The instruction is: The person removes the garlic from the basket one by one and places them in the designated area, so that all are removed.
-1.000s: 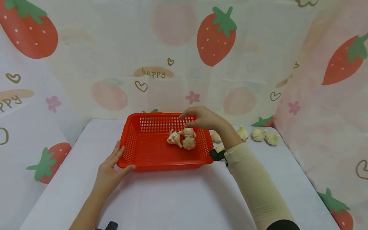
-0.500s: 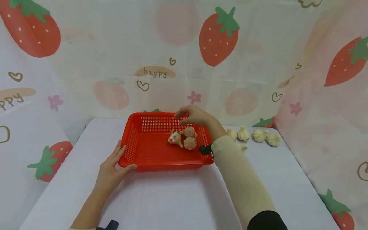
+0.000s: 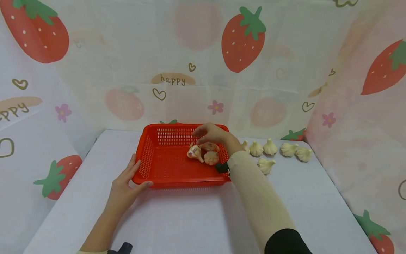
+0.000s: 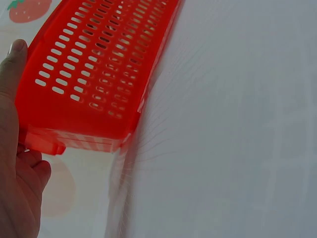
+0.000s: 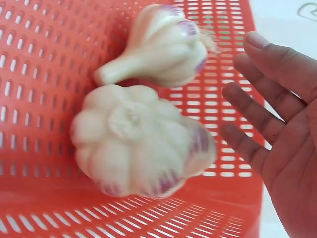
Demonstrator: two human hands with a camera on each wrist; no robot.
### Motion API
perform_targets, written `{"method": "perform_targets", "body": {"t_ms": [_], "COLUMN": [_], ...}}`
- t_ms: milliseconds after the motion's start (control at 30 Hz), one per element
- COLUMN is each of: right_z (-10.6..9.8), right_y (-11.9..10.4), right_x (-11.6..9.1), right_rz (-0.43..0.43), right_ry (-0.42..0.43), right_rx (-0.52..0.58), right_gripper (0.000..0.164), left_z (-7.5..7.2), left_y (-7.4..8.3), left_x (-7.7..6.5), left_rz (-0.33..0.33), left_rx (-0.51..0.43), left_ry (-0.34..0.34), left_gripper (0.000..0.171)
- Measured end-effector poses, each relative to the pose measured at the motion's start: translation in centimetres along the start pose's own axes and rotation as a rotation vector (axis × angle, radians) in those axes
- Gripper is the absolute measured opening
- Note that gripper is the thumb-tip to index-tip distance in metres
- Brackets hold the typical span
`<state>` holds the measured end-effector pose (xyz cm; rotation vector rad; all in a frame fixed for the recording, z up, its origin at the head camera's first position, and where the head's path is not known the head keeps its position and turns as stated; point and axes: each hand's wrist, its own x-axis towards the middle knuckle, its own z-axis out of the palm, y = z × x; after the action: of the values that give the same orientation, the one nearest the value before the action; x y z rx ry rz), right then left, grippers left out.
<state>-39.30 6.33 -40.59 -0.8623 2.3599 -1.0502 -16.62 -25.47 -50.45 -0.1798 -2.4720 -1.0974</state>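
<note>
A red plastic basket with slotted walls stands on the white table. My left hand grips its near left corner, thumb at the front and fingers along the side; the left wrist view shows curled fingers under the rim. My right hand hangs over the basket's right part, empty, its fingers relaxed and apart in the right wrist view. Below it lie a garlic bulb with purple marks, a second garlic bulb and a third, partly covered by the hand. The right wrist view shows one bulb on its side.
Several pale garlic bulbs lie right of the basket: a pair farther right, a row nearer, and a single bulb in front beside the right sleeve. A strawberry-print backdrop stands behind the table.
My right hand has come left over the basket and then lowered toward the garlic bulbs in it. Bulbs on the table that the right arm covered now show. The left hand keeps its hold.
</note>
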Motion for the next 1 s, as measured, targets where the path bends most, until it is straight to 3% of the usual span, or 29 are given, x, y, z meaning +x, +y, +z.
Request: {"method": "perform_targets", "body": {"t_ms": [333,667,1000], "right_z": [1.3,2.2,2.5], "right_y": [1.4,1.3,1.8], "right_x": [0.8,0.6,0.5], "right_rz": [0.03,0.091,0.136], "right_ry": [-0.024,-0.065,-0.113], "right_rx": [0.061,0.038,0.032], "right_gripper": [0.045,0.044,0.027], "left_z": [-0.2,-0.3,-0.2], "left_y": [0.3,0.3,0.3], "left_x": [-0.1,-0.1,-0.1], "left_rz": [-0.014,-0.016,-0.014], "left_rx": [-0.003,0.004,0.001], "left_ry": [-0.004,-0.009,-0.014], "left_gripper": [0.094,0.094,0.094]}}
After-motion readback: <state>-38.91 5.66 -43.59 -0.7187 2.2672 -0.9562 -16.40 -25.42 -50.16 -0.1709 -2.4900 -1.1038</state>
